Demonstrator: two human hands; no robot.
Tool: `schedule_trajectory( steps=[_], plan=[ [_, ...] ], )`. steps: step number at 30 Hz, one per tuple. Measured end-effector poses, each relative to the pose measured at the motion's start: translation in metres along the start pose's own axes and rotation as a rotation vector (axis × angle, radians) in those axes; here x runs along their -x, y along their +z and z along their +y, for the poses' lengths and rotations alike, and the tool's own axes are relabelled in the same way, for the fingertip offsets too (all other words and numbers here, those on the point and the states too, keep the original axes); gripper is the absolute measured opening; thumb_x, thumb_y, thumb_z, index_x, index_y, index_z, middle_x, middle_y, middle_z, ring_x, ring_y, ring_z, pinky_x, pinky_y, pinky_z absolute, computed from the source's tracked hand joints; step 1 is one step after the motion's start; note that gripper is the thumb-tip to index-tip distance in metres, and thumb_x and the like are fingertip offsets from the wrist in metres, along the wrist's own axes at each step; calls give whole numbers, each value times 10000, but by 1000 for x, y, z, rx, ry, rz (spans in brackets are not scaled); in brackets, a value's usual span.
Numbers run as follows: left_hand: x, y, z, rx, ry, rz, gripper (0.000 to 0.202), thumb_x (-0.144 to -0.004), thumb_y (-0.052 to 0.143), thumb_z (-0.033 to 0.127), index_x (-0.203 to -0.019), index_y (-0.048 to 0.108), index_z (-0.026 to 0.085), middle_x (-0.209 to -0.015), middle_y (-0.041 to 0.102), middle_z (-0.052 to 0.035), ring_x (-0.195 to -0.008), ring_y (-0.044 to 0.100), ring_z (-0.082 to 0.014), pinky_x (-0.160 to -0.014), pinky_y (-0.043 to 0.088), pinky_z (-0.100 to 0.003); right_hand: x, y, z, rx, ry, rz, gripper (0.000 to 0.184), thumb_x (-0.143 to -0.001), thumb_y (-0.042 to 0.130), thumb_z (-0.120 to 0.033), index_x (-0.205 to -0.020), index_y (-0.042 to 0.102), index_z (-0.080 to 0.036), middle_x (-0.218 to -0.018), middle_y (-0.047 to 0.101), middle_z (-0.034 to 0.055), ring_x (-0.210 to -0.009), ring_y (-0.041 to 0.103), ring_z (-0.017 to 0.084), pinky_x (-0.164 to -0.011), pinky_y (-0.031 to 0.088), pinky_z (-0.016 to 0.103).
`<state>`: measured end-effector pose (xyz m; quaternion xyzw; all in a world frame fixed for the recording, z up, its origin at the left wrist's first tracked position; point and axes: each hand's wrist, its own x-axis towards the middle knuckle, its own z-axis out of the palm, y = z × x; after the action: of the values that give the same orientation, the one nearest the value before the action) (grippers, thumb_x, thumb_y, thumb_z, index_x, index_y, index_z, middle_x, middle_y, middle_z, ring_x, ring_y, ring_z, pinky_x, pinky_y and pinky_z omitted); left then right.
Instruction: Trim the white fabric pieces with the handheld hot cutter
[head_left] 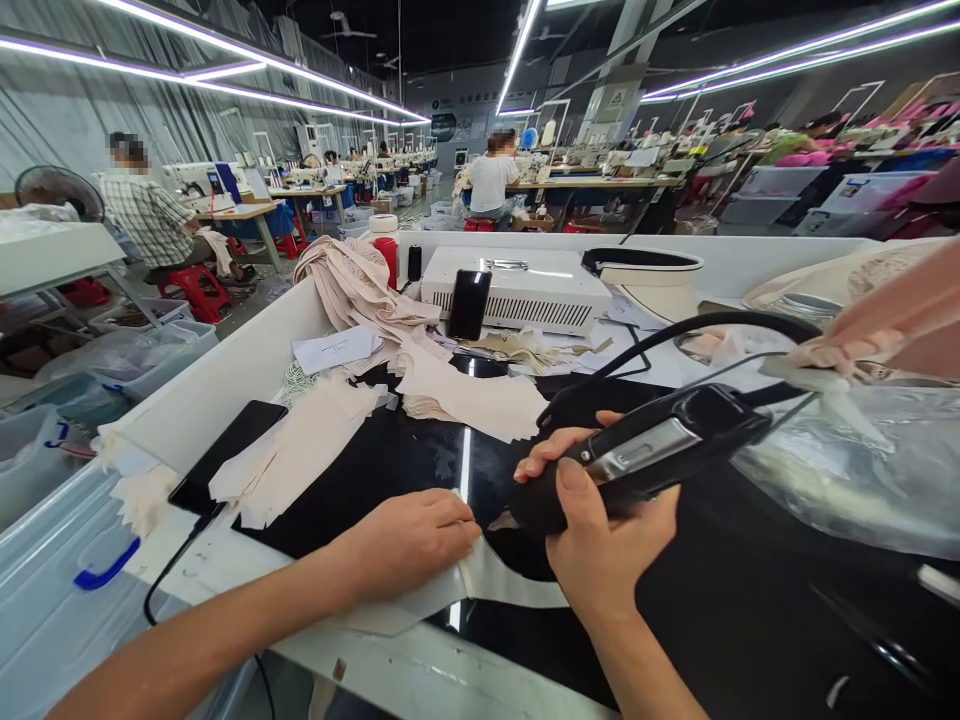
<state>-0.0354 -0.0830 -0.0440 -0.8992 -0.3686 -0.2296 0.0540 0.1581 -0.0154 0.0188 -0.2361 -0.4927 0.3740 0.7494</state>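
My right hand (611, 540) is wrapped round a black corded hand tool (667, 440) with a silver lever plate on its upper side. The tool's rounded front end is low over the black glossy work surface (390, 480), close to my left fingers. My left hand (420, 545) is closed, its fingers together on the edge of a pale fabric piece (510, 582). This piece lies on the black surface and curves to the right beneath the tool. Part of the fabric is hidden under my left hand and forearm.
Stacks of cut beige fabric (472, 397) and fabric strips (300, 450) lie ahead, near a black phone (469, 304). A white vented box (517, 290) stands behind. A dark tablet-like device (229, 455) is at left, clear plastic bags (862, 470) at right. Co-workers sit beyond.
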Motion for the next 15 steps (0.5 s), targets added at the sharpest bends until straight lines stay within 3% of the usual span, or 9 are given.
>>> schedule_trajectory(
  steps=[5,15],
  plan=[
    [5,1,6,26,-42,-57,127,-1255,652,163,-1235,778,158,-1219,843,-105,-1114,853,-233,-991,747,-339,5,-1,2,-32,10,-43,420,-977,1021,-370,-1285,741,-316,-886,787,-58,-635,722,168,-616,673,336],
    [13,-8,11,1,-30,6,245,-1288,544,149,-1371,774,156,-1305,857,-128,-1211,868,-226,-1070,745,-326,11,4,2,-45,36,-70,376,-979,953,-256,-1277,734,-324,-881,804,-68,-635,734,153,-617,676,297]
  ],
)
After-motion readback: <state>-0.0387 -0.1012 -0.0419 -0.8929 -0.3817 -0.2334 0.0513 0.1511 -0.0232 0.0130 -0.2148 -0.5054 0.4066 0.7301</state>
